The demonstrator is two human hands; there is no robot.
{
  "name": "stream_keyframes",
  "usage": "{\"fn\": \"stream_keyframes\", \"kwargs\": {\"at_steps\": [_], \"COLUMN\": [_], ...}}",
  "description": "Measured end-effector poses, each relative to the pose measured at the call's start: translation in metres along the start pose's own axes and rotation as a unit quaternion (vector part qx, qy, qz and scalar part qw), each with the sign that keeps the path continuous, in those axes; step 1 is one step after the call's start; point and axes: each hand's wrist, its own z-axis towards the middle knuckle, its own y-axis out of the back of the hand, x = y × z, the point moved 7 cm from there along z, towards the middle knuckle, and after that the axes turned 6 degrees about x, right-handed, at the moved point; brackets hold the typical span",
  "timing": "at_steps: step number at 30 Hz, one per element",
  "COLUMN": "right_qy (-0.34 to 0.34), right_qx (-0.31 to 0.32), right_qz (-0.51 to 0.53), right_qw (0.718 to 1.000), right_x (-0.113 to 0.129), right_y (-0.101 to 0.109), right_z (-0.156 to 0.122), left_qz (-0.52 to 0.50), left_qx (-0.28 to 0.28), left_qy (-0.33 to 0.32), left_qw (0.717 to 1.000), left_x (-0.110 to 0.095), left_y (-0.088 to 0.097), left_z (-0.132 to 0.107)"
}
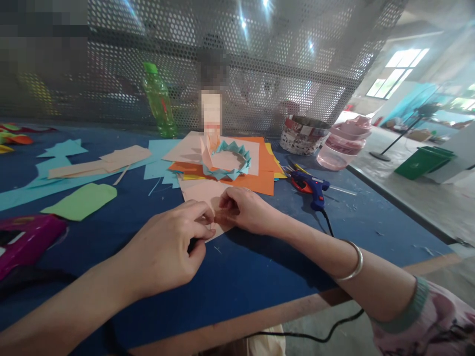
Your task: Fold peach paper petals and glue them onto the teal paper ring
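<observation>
The single head-worn camera looks forward and down across the tabletop (260,279), close above the left hand (172,242) and right hand (248,208) at mid-frame, reaching a mesh screen (267,42) along the top and a window (398,73) at upper right.

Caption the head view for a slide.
Left hand and right hand at a peach paper sheet, near a spiky teal paper ring.

Silver bangle (359,262), pink green-cuffed sleeve (426,316)
</observation>
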Motion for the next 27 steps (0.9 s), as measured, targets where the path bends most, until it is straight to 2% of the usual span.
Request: {"fn": "stream_keyframes", "kwargs": {"at_steps": [9,14,19,22,25,27], "right_qy": [0.014,0.007,0.027,0.024,0.018,0.019], "right_qx": [0.000,-0.023,0.001,-0.012,-0.022,-0.029], "right_qz": [0.019,0.008,0.001,0.006,0.015,0.022], "right_qw": [1.000,1.000,1.000,1.000,0.999,0.999], "right_x": [-0.001,-0.006,-0.003,-0.004,-0.006,-0.007], "right_y": [0.001,0.005,0.007,0.009,0.008,0.008], "right_z": [0.000,0.000,0.001,0.001,0.001,0.001], "left_qz": [0.004,-0.020,-0.055,-0.078,-0.084,-0.085], "left_qx": [-0.002,-0.004,-0.022,-0.055,-0.081,-0.080], "left_qy": [-0.010,-0.024,-0.031,-0.004,0.062,0.101], "left_qw": [1.000,1.000,0.998,0.995,0.991,0.988], "left_x": [0.000,0.002,0.001,0.009,0.024,0.032], "left_y": [0.003,0.004,0.005,0.007,0.008,0.006], "left_z": [0.002,0.001,0.003,0.006,0.009,0.010]}}
